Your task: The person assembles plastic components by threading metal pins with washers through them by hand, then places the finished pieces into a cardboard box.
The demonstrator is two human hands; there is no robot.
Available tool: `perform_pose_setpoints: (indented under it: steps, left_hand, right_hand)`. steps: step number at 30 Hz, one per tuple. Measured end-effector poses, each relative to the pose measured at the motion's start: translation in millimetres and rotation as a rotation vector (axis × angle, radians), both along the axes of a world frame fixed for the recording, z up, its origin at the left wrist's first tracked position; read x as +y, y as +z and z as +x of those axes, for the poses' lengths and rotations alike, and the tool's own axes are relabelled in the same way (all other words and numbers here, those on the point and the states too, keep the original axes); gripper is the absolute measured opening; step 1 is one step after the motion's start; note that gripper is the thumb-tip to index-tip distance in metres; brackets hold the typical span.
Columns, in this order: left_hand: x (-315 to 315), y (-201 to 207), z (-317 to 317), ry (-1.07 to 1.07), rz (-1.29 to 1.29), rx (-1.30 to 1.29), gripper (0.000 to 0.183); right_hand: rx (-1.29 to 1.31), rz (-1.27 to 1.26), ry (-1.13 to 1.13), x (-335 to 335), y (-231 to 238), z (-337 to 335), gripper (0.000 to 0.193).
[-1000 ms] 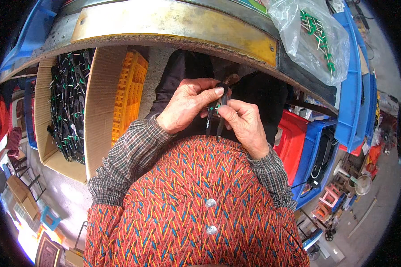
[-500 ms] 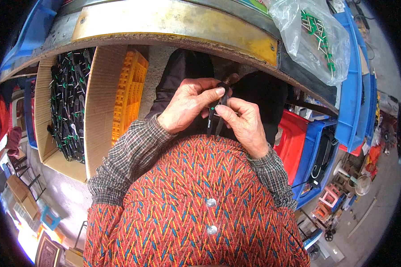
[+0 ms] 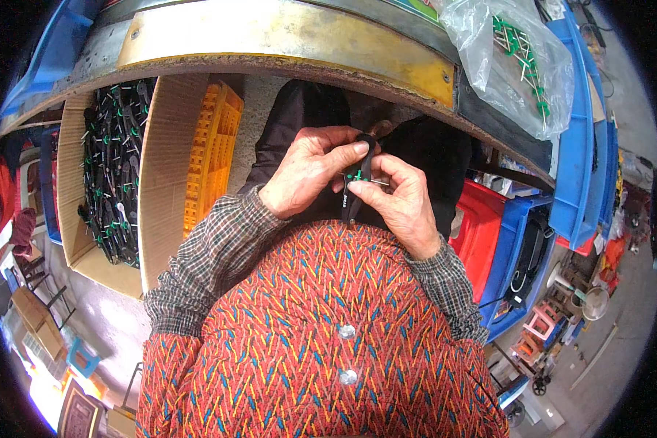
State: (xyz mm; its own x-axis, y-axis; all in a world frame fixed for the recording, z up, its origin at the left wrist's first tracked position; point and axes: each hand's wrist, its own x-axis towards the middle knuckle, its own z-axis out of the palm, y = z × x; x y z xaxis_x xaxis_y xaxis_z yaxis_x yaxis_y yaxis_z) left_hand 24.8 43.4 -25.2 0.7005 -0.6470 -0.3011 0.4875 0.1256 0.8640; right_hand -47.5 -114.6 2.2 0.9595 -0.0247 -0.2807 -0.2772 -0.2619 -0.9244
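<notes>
Both hands meet above my lap, just in front of the bench edge. My left hand (image 3: 308,172) is closed, thumb and fingers pinching the upper end of a slim black tool (image 3: 347,207) with long narrow legs. The legs hang downward, lying close together. A small green piece with a thin metal pin (image 3: 359,176) sits across the tool's middle. My right hand (image 3: 403,204) pinches at this pin, its thumb below it and the fingers curled behind. The fingers partly hide the tool, so its exact kind cannot be made out.
At left stands a cardboard box (image 3: 169,168) holding many similar black pieces with green parts, beside an orange crate (image 3: 215,157). The metal-edged bench (image 3: 292,36) spans the front. A clear bag (image 3: 482,66) of green-headed pins lies right, near red and blue bins (image 3: 478,233).
The tool's two legs, apart before, have come together. The green piece has turned so its pin shows sideways, and my right thumb has shifted slightly lower.
</notes>
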Motion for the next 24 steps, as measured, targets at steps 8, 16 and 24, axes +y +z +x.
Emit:
perform_pose_setpoints:
  steps: [8, 16, 24]
  left_hand:
    - [1, 2, 1, 0.004, 0.036, -0.031, 0.026]
    - [2, -4, 1, 0.023, -0.001, -0.001, 0.025]
    - [4, -5, 2, 0.037, -0.014, 0.023, 0.025]
  right_hand:
    - [0.111, 0.063, 0.068, -1, 13, 4, 0.017]
    - [0.126, 0.208, -0.009, 4, 16, 1, 0.018]
    - [0.095, 0.144, -0.054, -3, -1, -10, 0.027]
